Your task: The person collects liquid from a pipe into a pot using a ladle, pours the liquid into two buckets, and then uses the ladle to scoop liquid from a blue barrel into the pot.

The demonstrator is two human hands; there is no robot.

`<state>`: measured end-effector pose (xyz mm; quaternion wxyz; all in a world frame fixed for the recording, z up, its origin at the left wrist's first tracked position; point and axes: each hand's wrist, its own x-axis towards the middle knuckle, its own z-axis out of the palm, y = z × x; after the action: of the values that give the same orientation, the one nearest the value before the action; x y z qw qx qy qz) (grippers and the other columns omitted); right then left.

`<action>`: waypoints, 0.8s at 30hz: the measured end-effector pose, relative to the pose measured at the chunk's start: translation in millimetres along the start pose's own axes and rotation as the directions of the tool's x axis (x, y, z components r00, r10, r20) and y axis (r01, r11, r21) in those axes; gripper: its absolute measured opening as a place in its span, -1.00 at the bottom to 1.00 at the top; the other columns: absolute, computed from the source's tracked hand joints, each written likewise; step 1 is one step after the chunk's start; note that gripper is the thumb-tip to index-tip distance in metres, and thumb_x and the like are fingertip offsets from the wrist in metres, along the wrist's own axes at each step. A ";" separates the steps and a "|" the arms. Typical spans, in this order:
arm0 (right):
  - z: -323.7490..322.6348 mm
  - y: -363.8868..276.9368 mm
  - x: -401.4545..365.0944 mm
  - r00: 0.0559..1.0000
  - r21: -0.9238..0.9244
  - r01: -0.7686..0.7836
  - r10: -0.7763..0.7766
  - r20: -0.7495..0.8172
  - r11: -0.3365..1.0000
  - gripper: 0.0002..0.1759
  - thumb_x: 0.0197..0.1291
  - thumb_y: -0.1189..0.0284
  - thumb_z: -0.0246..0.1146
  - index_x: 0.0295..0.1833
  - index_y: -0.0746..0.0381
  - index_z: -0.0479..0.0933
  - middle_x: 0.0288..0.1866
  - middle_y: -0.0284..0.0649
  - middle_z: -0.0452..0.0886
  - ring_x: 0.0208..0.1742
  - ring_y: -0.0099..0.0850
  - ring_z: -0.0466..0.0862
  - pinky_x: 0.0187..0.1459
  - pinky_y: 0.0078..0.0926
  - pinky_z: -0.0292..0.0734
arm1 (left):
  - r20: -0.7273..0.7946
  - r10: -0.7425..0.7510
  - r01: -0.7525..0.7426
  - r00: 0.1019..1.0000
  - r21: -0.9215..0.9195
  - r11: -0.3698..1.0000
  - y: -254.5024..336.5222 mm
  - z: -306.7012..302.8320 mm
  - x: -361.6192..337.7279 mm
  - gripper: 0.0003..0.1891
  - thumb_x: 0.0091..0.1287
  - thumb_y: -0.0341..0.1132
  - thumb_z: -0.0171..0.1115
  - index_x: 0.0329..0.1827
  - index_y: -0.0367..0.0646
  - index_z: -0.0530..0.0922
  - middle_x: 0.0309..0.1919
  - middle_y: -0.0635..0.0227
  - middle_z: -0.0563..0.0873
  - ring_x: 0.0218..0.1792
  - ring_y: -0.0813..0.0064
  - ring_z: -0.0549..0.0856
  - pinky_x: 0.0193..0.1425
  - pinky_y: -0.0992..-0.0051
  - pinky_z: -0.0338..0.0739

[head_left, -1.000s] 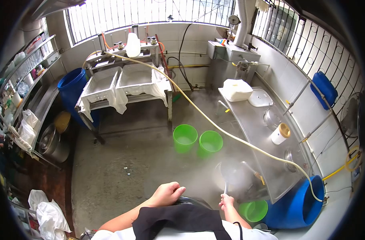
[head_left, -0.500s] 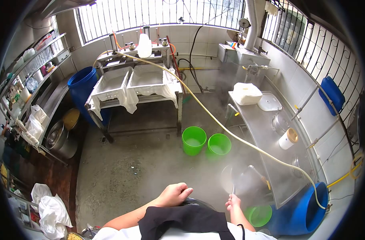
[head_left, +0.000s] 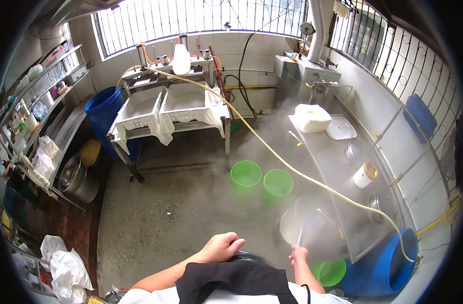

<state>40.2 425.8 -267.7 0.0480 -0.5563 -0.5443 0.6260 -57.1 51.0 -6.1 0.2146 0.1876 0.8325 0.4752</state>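
Observation:
My right hand (head_left: 299, 254) is closed around the pale handle of a long-handled tool (head_left: 300, 236). Its far end fades into thick steam over a light round pot (head_left: 287, 225), so I cannot make out its head. Close to my black apron (head_left: 231, 281), my left hand (head_left: 222, 247) is curled into a loose fist, and nothing shows in it. A dark shiny edge (head_left: 252, 257) lies beside that fist. Near my right forearm stands a green bucket (head_left: 331, 272).
Two green buckets (head_left: 245, 175) stand ahead on the wet floor. A steel table (head_left: 353, 202) on the right carries a white jug (head_left: 312, 119). A blue barrel (head_left: 394, 268) sits below it, and a pale hose (head_left: 287, 164) crosses over. White trays (head_left: 140, 104) rest on a far stand.
The tool's handle has shifted slightly right and up in my right hand. Steam has drifted, and more of the pot's rim shows. My left hand has stayed in place.

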 end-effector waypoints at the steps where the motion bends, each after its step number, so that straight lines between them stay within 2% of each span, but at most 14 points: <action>1: 0.1 0.9 1.3 1.000 0.001 -0.001 0.001 -0.001 1.000 -0.82 0.15 0.43 0.32 -0.37 0.27 0.47 -0.58 -0.38 0.38 -0.69 -0.48 0.36 -0.70 -0.40 0.32 | -0.003 0.004 -0.004 1.000 0.000 1.000 0.3 0.2 0.3 -0.64 0.57 -0.11 0.28 -0.20 -0.30 0.65 -0.48 0.21 0.65 -0.41 0.45 0.58 -0.22 0.34 0.56; 4: -0.2 5.0 2.8 1.000 0.000 0.021 -0.021 0.009 1.000 -0.82 0.15 0.45 0.33 -0.39 0.28 0.48 -0.63 -0.39 0.37 -0.71 -0.49 0.36 -0.72 -0.39 0.35 | -0.010 0.005 -0.005 1.000 -0.016 1.000 0.1 1.5 0.4 -0.63 0.57 -0.11 0.28 -0.21 -0.30 0.65 -0.49 0.21 0.65 -0.42 0.46 0.57 -0.23 0.35 0.56; 14: 1.7 10.0 -3.2 0.998 -0.005 -0.053 0.053 0.033 0.999 -0.85 0.17 0.50 0.33 -0.40 0.24 0.51 -0.68 -0.42 0.36 -0.76 -0.54 0.32 -0.72 -0.37 0.33 | 0.004 -0.022 0.022 1.000 0.012 1.000 5.1 -4.6 -0.6 -0.63 0.57 -0.09 0.27 -0.16 -0.31 0.67 -0.44 0.14 0.70 -0.37 0.40 0.65 -0.17 0.32 0.59; 16: 1.7 8.1 -6.1 0.998 -0.005 -0.056 0.056 0.025 0.998 -0.85 0.17 0.50 0.33 -0.40 0.23 0.51 -0.68 -0.42 0.35 -0.76 -0.53 0.32 -0.72 -0.37 0.33 | -0.026 0.002 -0.002 1.000 0.003 1.000 5.2 -4.1 -0.7 -0.62 0.56 -0.07 0.26 -0.23 -0.28 0.64 -0.42 0.02 0.69 -0.38 0.12 0.67 -0.16 0.22 0.60; 24: -1.9 2.7 -6.0 0.999 -0.002 -0.044 0.044 0.022 0.999 -0.84 0.14 0.49 0.32 -0.44 0.22 0.49 -0.69 -0.42 0.34 -0.76 -0.52 0.32 -0.72 -0.38 0.33 | -0.018 0.009 -0.008 1.000 0.027 1.000 3.7 -2.1 3.2 -0.61 0.55 -0.06 0.26 -0.23 -0.28 0.65 -0.41 0.00 0.70 -0.36 0.08 0.71 -0.16 0.22 0.61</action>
<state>45.3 421.9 -265.4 0.0277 -0.5612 -0.5330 0.6326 -60.5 52.9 -2.5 0.2022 0.1897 0.8400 0.4664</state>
